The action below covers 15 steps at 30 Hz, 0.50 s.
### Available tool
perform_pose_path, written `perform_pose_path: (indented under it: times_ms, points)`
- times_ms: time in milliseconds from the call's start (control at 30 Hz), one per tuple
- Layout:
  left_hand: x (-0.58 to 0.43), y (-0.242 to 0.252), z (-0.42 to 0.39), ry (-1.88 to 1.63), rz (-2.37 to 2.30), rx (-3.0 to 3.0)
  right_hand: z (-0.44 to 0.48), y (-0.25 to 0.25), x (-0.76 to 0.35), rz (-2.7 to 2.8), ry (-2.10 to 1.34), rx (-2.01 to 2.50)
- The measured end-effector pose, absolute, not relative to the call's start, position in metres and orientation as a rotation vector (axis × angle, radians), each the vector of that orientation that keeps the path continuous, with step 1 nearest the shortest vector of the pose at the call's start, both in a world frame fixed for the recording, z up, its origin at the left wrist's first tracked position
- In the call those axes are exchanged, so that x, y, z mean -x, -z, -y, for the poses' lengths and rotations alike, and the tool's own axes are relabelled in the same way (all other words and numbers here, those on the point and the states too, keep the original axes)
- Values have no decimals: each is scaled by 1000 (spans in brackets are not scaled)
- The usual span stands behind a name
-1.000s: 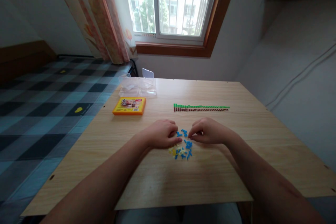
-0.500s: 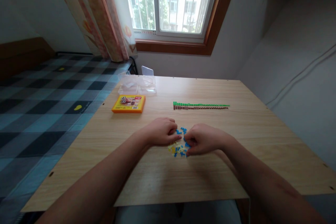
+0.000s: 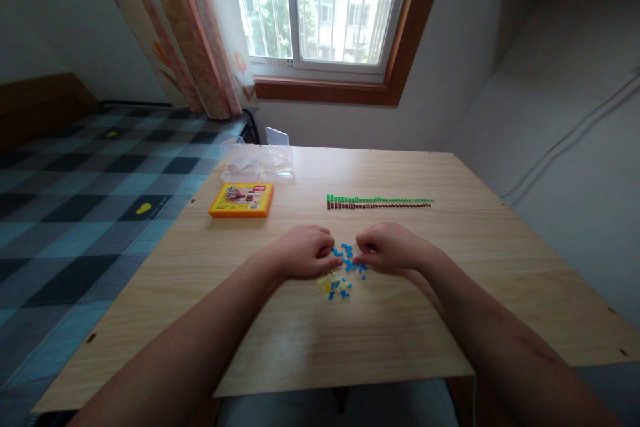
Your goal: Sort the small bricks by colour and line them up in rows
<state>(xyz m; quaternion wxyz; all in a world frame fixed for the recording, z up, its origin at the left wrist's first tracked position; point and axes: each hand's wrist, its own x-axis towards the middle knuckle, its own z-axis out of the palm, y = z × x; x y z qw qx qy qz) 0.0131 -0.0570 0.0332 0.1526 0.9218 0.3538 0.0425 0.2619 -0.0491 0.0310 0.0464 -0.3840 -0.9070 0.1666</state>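
Note:
Small blue pieces (image 3: 347,264) lie loosely scattered on the wooden table between my two hands. Nearer to me, pale yellow pieces (image 3: 327,285) are mixed with some blue ones. My left hand (image 3: 309,252) rests at the left side of the pile, its fingers curled and its thumb pointing at the blue pieces. On the right side, my right hand (image 3: 384,247) is curled with thumb and forefinger close over the blue pieces. Whatever either hand's fingertips hold is too small or hidden to make out.
Behind the hands run a green row (image 3: 370,199) and a brown row (image 3: 370,206) of small pieces. A yellow-orange box (image 3: 241,200) lies at the left, with clear plastic trays (image 3: 257,163) behind it on the table (image 3: 280,347).
My right hand has moved up and away from me, off the near blue pieces, uncovering more of them. My left hand stays nearly in place. The view has shifted slightly.

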Motion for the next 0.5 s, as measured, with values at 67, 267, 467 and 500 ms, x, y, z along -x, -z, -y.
perform_pose_path:
  times_ms: [67, 267, 467, 500]
  points:
    - [-13, -34, 57, -121, -1019, -2637, 49, -33, -263, 2760, -528, 1155]
    - [-13, -35, 57, -120, -1034, -2617, 52, -42, -269, 2868, -780, 1244]
    - [-12, -33, 57, -146, -1037, -2630, 49, -40, -269, 2900, -826, 1332]
    - [-12, -32, 57, -146, -1035, -2635, 49, -38, -267, 2889, -810, 1333]
